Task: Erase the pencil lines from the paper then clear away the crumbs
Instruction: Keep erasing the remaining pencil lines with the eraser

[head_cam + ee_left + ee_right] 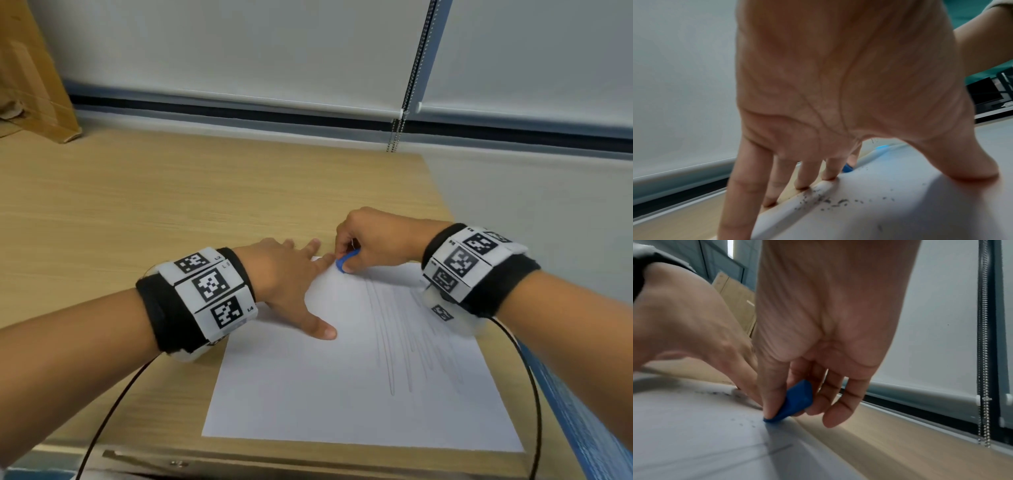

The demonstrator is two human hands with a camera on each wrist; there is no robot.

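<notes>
A wooden tabletop (171, 192) carries one white paper (342, 377), which lies near the right front corner. Behind the tabletop hang pale blinds (239, 48) with a bead chain (399, 126) dangling at the gap between them. A cardboard sheet (30, 78) leans at the far left. Thin black cables (113, 407) run from the wristbands off the near edge.

Faint pencil lines (394, 335) run down the right half of the paper. Dark crumbs (828, 201) lie scattered near its far left edge, close to the left fingertips. Beside them, that edge of the sheet bulges up in a low ridge.

The left hand (284, 281) lies spread and flat, palm down, over the paper's far left corner; its fingers (807, 172) are straight, with tips at the edge of the sheet and on the wood past it, and the thumb (322, 329) presses on the paper, well apart from them. It grips nothing.

The right hand (373, 236) is arched above the paper's far edge, fingers curled downward. Thumb and forefinger pinch a blue eraser (797, 400), whose lower tip touches the paper close to the far edge, just beside the left forefinger. The remaining fingers (840, 407) hang loosely curled behind the eraser, above the wood.
</notes>
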